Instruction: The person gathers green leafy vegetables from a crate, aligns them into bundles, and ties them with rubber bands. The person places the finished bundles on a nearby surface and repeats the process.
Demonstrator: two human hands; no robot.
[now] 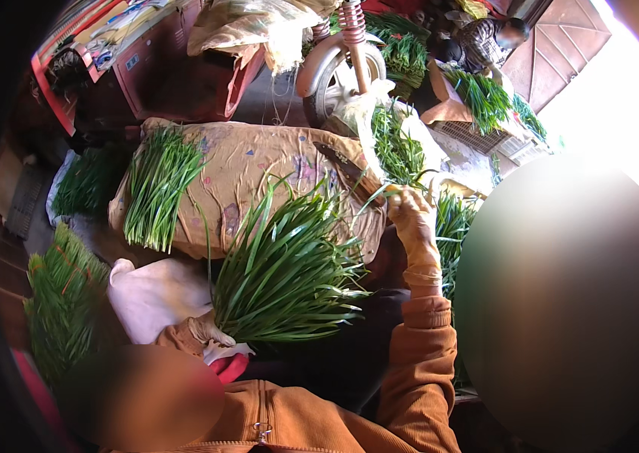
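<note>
My gloved left hand [213, 330] grips the base of a large loose bunch of green chive-like leaves [291, 266], whose tips fan up and to the right. Further right, my gloved right hand [413, 218] is raised with its fingers closed on a thin green leaf [375, 198] that sticks out to the left. Just past that hand, loose leaves [396, 144] lie in an open whitish plastic sack [366, 133]. In front of me stands a padded, cloth-covered bench [263, 150]. A neat bunch of leaves [161, 189] rests on its left end.
A long dark brown strip [348, 170] lies across the bench's right end. Beyond are a vehicle wheel [342, 79] and a red metal body [172, 73]. Tied bunches [65, 283] are at left. A person [481, 48] sits by a plastic crate [469, 135]. Two areas are blurred.
</note>
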